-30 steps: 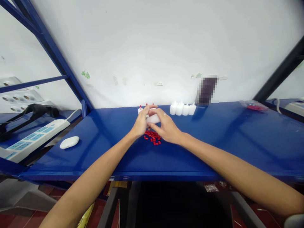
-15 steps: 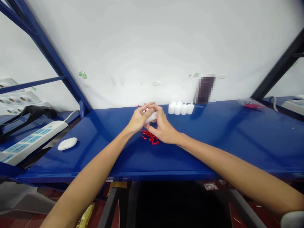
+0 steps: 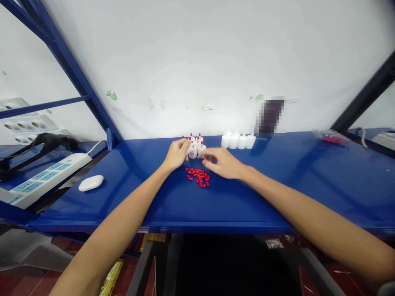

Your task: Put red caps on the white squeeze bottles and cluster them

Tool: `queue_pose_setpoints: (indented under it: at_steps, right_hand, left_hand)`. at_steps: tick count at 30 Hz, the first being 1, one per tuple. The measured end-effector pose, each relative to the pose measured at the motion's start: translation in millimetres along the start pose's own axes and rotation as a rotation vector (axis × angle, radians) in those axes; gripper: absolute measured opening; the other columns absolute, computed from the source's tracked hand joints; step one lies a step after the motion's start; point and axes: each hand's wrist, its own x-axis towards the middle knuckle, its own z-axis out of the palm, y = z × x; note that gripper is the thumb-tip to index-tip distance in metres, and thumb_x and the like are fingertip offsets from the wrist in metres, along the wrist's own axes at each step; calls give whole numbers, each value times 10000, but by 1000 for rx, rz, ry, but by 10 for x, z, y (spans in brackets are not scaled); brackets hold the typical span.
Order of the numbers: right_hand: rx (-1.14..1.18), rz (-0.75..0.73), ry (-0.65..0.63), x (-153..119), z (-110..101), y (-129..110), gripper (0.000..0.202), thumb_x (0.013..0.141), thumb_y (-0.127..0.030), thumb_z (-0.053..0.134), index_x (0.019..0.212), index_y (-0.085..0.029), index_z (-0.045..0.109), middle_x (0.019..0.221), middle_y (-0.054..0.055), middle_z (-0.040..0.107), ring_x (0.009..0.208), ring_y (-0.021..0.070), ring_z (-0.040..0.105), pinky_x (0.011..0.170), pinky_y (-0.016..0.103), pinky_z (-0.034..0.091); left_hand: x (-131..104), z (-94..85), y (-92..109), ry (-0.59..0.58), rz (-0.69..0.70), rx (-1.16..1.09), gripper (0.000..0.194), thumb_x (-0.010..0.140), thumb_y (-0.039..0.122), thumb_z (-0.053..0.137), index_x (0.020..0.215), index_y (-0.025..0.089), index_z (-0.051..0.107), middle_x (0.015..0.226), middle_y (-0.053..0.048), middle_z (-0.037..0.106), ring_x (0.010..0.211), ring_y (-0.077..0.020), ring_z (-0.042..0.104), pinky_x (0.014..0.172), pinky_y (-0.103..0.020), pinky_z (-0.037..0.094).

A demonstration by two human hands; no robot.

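Note:
Small white bottles with red caps [image 3: 200, 140] stand in a cluster at the back of the blue table. At the cluster's left side, my left hand [image 3: 176, 155] has its thumb and fingers closed around a white bottle [image 3: 189, 149], partly hidden by the fingers. My right hand [image 3: 220, 162] is at the cluster's right front, fingers bent and thumb apart, with nothing visible between them. Its fingertips are close to the nearest bottles; whether they touch is unclear. Loose red caps [image 3: 200, 176] lie in a pile just in front of both hands.
Several uncapped white bottles [image 3: 233, 141] stand in a row to the right, beside a pixelated dark object [image 3: 270, 117] against the wall. A white case [image 3: 91, 183] lies at left, near a power strip [image 3: 46, 181]. A plastic bag with red contents [image 3: 332, 138] sits at far right.
My hands have parted from around a white bottle. The right hand has moved right and its fingers have loosened, while the left is by the capped bottles, which now show more fully.

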Motion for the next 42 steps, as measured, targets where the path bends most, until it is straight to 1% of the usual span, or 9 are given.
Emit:
queue_pose_setpoints:
  at_steps: [2, 4, 15, 20, 24, 28, 35, 38, 42]
  right_hand:
    - [-43, -92, -159, 14, -16, 3, 257, 832, -109, 547, 977, -186, 745, 920, 31, 749, 787, 159, 656, 795, 317, 493]
    - [-53, -136, -215, 19, -14, 12, 275, 825, -76, 532, 944, -180, 757, 942, 42, 755, 842, 172, 670, 841, 326, 494]
    - [-111, -71, -195, 32, 83, 80, 285, 848, -94, 528, 944, -151, 789, 960, 82, 737, 881, 207, 669, 854, 337, 506]
    - [-250, 33, -164, 58, 64, 173, 294, 845, -53, 537, 986, -145, 778, 1012, 116, 723, 919, 243, 671, 864, 371, 510]
    - [-324, 66, -174, 58, 54, 278, 331, 853, 3, 509, 1010, -139, 763, 982, 118, 698, 912, 231, 661, 858, 358, 510]
    - [-326, 49, -129, 40, 35, 343, 275, 875, -31, 533, 971, -163, 754, 1026, 109, 671, 916, 227, 647, 839, 360, 515]
    - [-402, -17, -228, 74, -55, 355, 244, 860, -25, 546, 911, -157, 744, 952, 105, 719, 862, 230, 656, 781, 347, 496]
    - [-324, -10, -100, 93, -74, 281, 190, 824, -48, 597, 887, -160, 737, 895, 80, 706, 806, 209, 645, 757, 345, 500]
    - [68, 39, 300, 112, -17, 114, 344, 840, -125, 606, 1168, -177, 694, 876, 39, 699, 768, 171, 656, 772, 347, 547]
  left_hand:
    - [-4, 1, -21, -8, 33, 42, 320, 909, 409, 486, 777, 145, 607, 631, 0, 650, 418, -75, 494, 428, -200, 377]
    - [-2, -1, -44, -17, 42, 59, 314, 909, 411, 493, 850, 138, 638, 634, 3, 654, 422, -80, 492, 445, -207, 391]
    - [5, -11, -80, -35, 107, 130, 412, 950, 469, 455, 978, 130, 689, 682, 1, 645, 467, -97, 513, 512, -228, 421]
    - [-20, -23, -30, -110, 146, 239, 372, 954, 408, 404, 802, 152, 628, 668, 2, 619, 540, -115, 511, 552, -231, 400]
    - [-53, -24, 8, -166, 178, 342, 353, 962, 362, 364, 824, 169, 625, 670, 0, 637, 630, -147, 553, 651, -251, 412]
    - [-83, -20, 30, -186, 238, 455, 383, 1001, 381, 313, 904, 182, 625, 682, 3, 636, 658, -160, 567, 698, -268, 393]
    - [-105, -23, 63, -173, 297, 470, 385, 1004, 368, 296, 957, 177, 627, 650, 1, 618, 635, -165, 557, 673, -267, 381]
    - [-107, -27, 82, -170, 296, 493, 393, 979, 342, 310, 955, 168, 662, 653, -7, 622, 640, -168, 553, 661, -267, 376]
    - [-112, -21, 126, -187, 284, 527, 419, 943, 318, 307, 882, 164, 692, 639, -18, 607, 639, -174, 539, 646, -272, 366]
